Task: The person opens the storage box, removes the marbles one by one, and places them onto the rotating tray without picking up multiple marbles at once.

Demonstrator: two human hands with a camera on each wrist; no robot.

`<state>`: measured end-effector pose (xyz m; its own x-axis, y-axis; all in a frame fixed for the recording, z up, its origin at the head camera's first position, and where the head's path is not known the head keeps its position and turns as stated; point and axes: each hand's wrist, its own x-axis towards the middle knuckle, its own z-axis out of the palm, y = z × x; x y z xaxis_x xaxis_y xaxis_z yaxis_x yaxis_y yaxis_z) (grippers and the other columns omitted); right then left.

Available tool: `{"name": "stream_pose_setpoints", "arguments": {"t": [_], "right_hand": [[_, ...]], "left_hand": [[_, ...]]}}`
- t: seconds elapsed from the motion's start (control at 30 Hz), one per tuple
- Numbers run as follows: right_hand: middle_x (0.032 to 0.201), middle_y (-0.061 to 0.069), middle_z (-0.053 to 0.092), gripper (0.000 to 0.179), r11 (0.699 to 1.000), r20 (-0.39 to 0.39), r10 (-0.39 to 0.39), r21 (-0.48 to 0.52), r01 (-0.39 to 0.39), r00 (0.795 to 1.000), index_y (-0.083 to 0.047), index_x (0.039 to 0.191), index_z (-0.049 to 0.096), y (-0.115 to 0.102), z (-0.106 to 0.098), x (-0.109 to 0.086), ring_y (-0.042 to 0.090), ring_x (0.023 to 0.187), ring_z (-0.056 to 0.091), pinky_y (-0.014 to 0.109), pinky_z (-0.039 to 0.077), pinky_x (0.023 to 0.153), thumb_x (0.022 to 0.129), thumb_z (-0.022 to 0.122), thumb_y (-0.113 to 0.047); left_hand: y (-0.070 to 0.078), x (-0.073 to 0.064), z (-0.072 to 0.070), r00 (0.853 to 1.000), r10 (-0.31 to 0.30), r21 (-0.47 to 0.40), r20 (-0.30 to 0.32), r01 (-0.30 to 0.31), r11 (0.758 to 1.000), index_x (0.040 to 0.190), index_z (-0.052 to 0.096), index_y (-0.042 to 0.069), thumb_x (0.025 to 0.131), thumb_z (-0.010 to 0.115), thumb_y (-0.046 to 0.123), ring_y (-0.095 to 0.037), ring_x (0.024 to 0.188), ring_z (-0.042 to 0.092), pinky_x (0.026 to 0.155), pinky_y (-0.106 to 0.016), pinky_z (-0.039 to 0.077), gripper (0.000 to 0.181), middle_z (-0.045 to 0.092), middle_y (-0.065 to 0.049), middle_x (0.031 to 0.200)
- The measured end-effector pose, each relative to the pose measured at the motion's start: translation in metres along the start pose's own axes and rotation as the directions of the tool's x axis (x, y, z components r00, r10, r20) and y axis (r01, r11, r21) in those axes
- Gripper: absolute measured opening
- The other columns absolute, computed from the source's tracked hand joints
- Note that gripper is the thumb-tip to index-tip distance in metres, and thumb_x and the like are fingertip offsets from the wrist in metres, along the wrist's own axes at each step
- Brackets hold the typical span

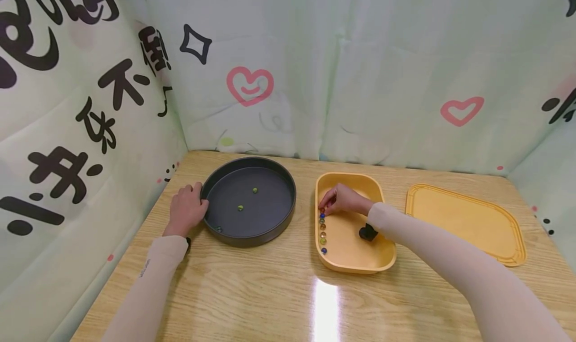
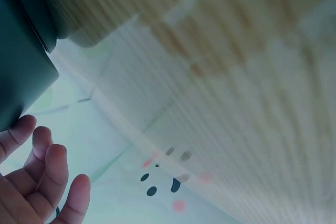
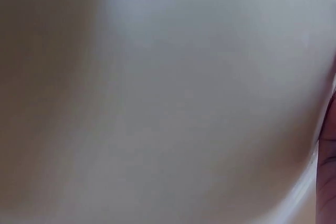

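In the head view, my left hand (image 1: 186, 209) rests at the left rim of a round dark pan (image 1: 281, 222). Its thumb lies over the rim, and in the left wrist view the fingers (image 2: 55, 166) are loosely bent beside the pan's outer wall (image 2: 26, 61). Two yellow-green marbles (image 1: 255, 190) and a darker marble (image 1: 219, 229) lie inside the pan. My right hand (image 1: 344, 199) reaches into a yellow tub (image 1: 355, 270), thumb and fingertips pinching at a reddish-brown marble (image 1: 322, 210). Several coloured marbles (image 1: 323, 234) line up along the tub's left wall.
A flat yellow lid (image 1: 463, 219) lies on the wooden table (image 1: 252, 292) to the right of the tub. The black wrist camera (image 1: 368, 232) hangs under my right wrist, inside the tub. A printed curtain (image 1: 288, 107) stands behind the table and along its sides.
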<state>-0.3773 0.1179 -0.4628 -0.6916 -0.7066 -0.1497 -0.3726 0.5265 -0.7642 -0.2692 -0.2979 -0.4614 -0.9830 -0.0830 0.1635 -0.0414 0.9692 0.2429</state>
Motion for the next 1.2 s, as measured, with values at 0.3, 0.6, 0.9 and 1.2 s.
{"name": "stream_pose_setpoints", "arguments": {"t": [0.3,0.6,0.9,1.2], "right_hand": [[0.086,0.013,0.073,0.018,0.999,-0.013,0.041,0.004,-0.041,0.999,0.000,0.090,0.075,-0.001,-0.005,-0.001,0.004,0.070,0.064,0.017,0.051,0.066,0.073,0.076,-0.005],[0.090,0.015,0.073,0.021,0.996,-0.052,0.041,0.079,-0.036,0.998,0.000,0.094,0.074,-0.006,-0.018,-0.006,0.003,0.076,0.068,0.018,0.052,0.070,0.075,0.074,-0.006],[0.100,0.015,0.072,0.023,0.990,-0.083,0.027,0.139,-0.015,0.996,0.001,0.101,0.072,-0.017,-0.028,-0.014,0.004,0.082,0.067,0.020,0.051,0.076,0.080,0.071,-0.009],[0.106,0.018,0.070,0.031,0.976,-0.164,0.053,0.215,-0.016,0.985,0.005,0.106,0.068,-0.035,-0.036,-0.020,0.001,0.087,0.066,0.021,0.052,0.081,0.080,0.071,-0.012]], "left_hand": [[-0.001,-0.001,0.000,1.000,-0.007,-0.001,0.008,0.007,1.000,0.119,0.048,-0.003,0.086,0.047,0.018,-0.040,0.088,0.050,0.075,-0.052,0.040,0.039,0.054,-0.026,0.099],[0.000,-0.001,0.000,1.000,-0.004,0.011,0.000,0.004,1.000,0.118,0.048,-0.003,0.085,0.047,0.018,-0.040,0.087,0.051,0.074,-0.052,0.041,0.039,0.055,-0.026,0.098],[0.001,-0.003,-0.001,1.000,-0.023,-0.002,0.016,0.023,1.000,0.120,0.047,-0.003,0.086,0.047,0.018,-0.040,0.089,0.050,0.076,-0.052,0.040,0.041,0.054,-0.026,0.100],[0.003,-0.003,-0.005,0.999,-0.025,-0.008,0.031,0.025,1.000,0.121,0.046,-0.003,0.086,0.046,0.019,-0.039,0.090,0.049,0.077,-0.052,0.040,0.042,0.054,-0.026,0.101]]}}
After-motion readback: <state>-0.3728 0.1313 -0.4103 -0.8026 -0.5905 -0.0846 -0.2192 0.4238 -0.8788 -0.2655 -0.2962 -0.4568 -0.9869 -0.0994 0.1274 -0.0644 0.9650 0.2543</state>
